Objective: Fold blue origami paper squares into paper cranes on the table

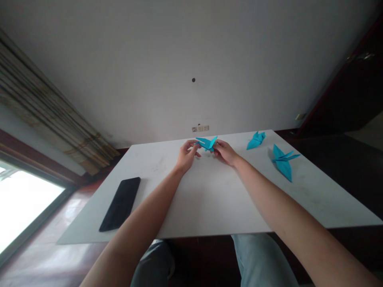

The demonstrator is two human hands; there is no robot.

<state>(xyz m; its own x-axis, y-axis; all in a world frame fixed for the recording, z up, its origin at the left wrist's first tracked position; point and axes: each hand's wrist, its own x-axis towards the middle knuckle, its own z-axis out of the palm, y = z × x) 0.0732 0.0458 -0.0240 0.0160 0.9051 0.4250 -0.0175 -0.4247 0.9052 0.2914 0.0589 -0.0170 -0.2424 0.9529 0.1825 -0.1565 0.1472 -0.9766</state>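
Between my two hands, just over the far part of the white table [209, 203], is a blue origami paper crane [207, 144]. My left hand [187, 154] pinches its left end between thumb and fingers. On the other side, my right hand [225, 151] grips the right end, its fingertips partly hidden behind the paper. Two more blue folded pieces lie to the right: an origami crane [283, 161] with spread wings, and a smaller folded paper bird [256, 140] close to the far edge.
A black phone-like slab [121, 204] lies at the table's left. Behind the table rises a plain wall [191, 48] with a socket strip [200, 128]. A curtain [54, 99] hangs at the left by a bright window; a dark door [353, 79] stands at the right.
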